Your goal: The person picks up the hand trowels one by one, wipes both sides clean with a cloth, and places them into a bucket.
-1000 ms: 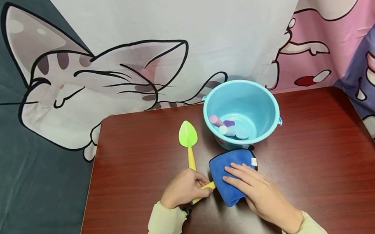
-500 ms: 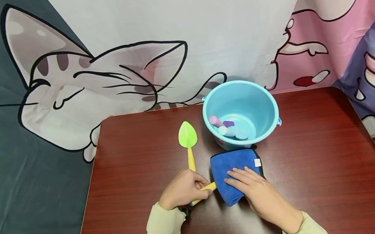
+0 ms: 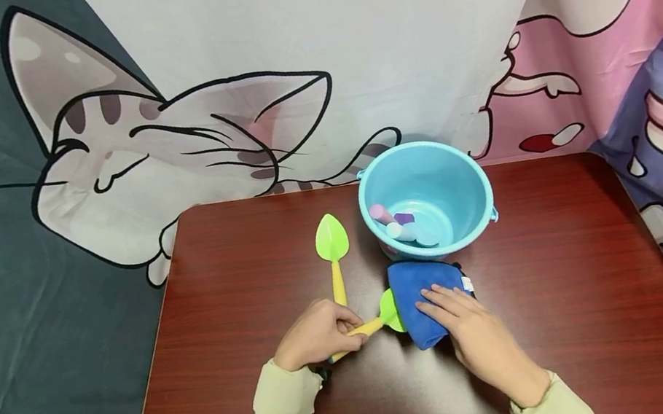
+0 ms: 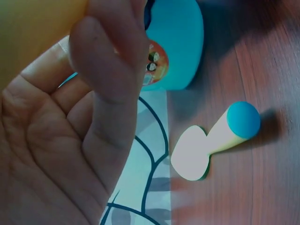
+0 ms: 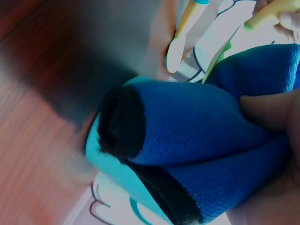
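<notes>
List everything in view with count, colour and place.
Table: one, red-brown, centre
Bucket: one, light blue, table's far edge
Pieces: several, pink, purple, whitish, in bucket
Lying shovel: one, green and yellow, left of bucket
Cloth: one, blue, black edge, before bucket
Held shovel: one, green and yellow, partly covered by cloth
Backdrop: one, multicoloured, behind table
Left hand: one, bare, holding a shovel
Right hand: one, bare, holding the cloth
Sleeves: two, pale yellow, at bottom

The head view is bright and fairly sharp, pale glare on the glossy surface [image 3: 380,406]; the left wrist view is hazier, a trowel blade [image 4: 190,155] blown white, the near yellow handle [image 4: 35,35] blurred; the right wrist view is dim, heavily shadowed.
</notes>
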`<state>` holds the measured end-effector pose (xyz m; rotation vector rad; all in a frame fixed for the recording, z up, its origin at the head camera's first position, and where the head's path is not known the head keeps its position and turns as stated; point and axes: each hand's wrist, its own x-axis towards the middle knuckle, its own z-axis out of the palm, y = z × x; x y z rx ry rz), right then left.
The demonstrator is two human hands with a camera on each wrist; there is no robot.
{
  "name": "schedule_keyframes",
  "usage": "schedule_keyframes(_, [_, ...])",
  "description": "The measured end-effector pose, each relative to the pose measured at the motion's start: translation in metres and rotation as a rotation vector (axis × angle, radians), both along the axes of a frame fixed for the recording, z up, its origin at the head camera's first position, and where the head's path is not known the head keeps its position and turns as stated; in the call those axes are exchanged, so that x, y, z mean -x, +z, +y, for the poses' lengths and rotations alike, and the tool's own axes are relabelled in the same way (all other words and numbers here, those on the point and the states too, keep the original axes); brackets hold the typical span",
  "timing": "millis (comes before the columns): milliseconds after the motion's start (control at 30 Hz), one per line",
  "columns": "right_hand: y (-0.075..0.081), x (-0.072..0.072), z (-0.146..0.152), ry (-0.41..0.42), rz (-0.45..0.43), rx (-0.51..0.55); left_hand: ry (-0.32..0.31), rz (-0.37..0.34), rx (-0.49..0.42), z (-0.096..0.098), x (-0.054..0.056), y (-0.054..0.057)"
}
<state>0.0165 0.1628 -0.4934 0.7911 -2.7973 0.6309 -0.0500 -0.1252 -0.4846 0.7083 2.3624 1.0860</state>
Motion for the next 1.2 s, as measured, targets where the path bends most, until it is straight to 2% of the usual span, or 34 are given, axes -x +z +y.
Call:
schedule_keyframes(233, [0.005, -0.001, 0.016, -0.091, 0.03, 0.051, 0.015, -0.031, -0.001, -0.01, -0.001, 0.0])
schedule_keyframes(500, [0.009, -0.001, 0.029, -0.156, 0.064, 0.09, 0.04, -0.051, -0.015, -0.021, -0.003, 0.002])
schedule_keyframes(667, [0.01, -0.001, 0.03, -0.166, 0.094, 0.112, 0.061, -0.046, 0.001, -0.023, -0.004, 0.004])
schedule_keyframes(867, [0.012, -0.002, 0.031, -0.173, 0.105, 0.15, 0.048, -0.026, 0.031, -0.023, -0.005, 0.005])
schedule_keyframes(1200, [0.016, -0.002, 0.032, -0.195, 0.108, 0.255, 0.015, -0.068, 0.01, -0.024, -0.005, 0.001])
